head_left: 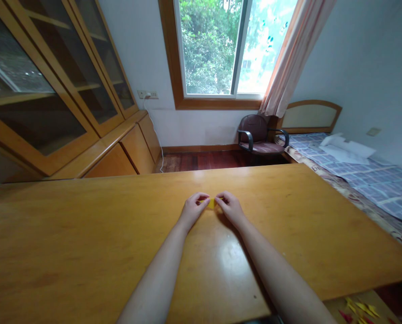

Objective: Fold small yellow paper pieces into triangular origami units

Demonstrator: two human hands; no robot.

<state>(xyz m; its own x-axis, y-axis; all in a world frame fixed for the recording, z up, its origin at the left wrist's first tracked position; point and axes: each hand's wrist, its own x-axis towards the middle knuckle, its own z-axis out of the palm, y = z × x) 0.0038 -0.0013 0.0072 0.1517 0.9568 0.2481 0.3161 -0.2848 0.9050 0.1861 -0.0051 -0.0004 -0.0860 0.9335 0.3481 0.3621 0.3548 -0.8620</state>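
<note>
A small piece of yellow paper (212, 204) is stretched between my two hands, just above the wooden table (103, 243). My left hand (194, 210) pinches its left end between thumb and fingers. At the other end, my right hand (230, 208) has its thumb and fingertips closed on the paper. Only the short middle part shows; the fingers cover both ends, and any folds in it are too small to make out.
Yellow and red folded pieces (361, 310) lie on a lower surface at the bottom right. Beyond the table stand an office chair (255, 135) and a bed (372, 180) with white sheets (347, 148) on it. A glass-door cabinet (62, 81) is on the left.
</note>
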